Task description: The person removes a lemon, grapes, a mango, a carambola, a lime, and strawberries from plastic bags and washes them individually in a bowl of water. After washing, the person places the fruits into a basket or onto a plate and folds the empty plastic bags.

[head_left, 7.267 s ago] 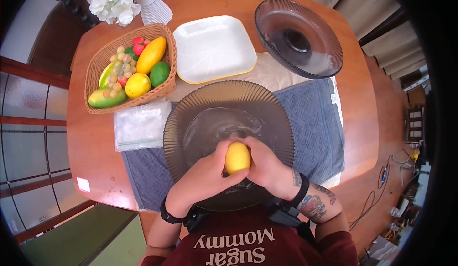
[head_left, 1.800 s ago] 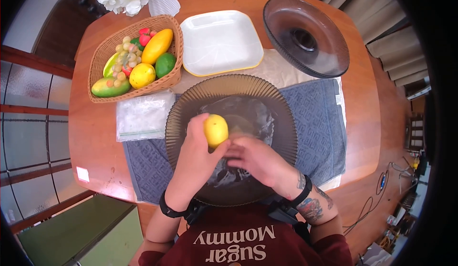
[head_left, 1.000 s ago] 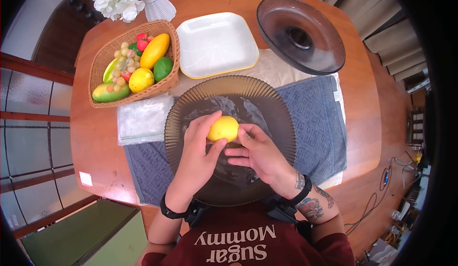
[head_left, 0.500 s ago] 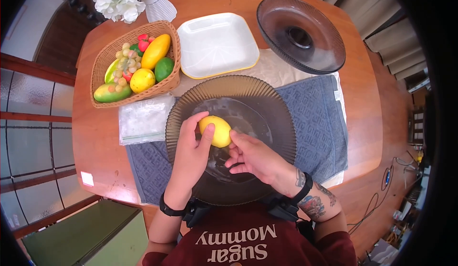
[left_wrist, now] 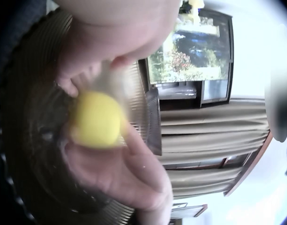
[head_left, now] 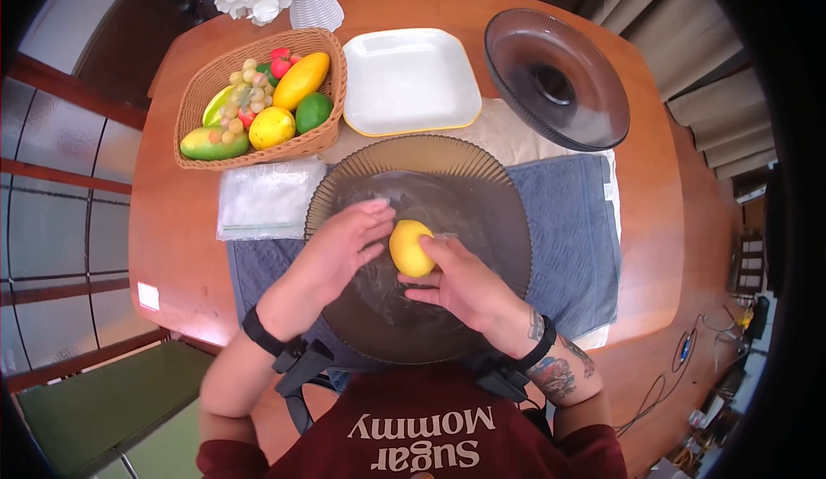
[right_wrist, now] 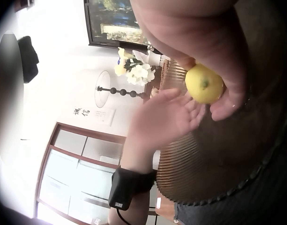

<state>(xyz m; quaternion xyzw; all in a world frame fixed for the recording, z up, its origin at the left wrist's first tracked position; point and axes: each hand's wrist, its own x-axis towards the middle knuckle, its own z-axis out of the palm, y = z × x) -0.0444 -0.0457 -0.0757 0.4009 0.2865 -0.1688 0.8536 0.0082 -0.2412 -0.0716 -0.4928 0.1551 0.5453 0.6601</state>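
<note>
A yellow lemon is held by my right hand over a large ribbed smoky-glass bowl with water in it. The thumb lies on the lemon's upper side and the fingers curl beneath. In the right wrist view the stem end of the lemon faces the camera. My left hand is off the lemon, just to its left above the bowl, its fingers extended and loosely bent. Seen from the left wrist, the lemon is blurred against the right palm.
A wicker basket of fruit, a white square dish and a second smoky-glass bowl stand behind. A clear plastic bag lies left of the bowl, a blue towel under it. A white vase with flowers stands at the back.
My left hand has let go of the lemon and drawn back to the left. The lemon, earlier between both hands, is now in the right hand, slightly further right.
</note>
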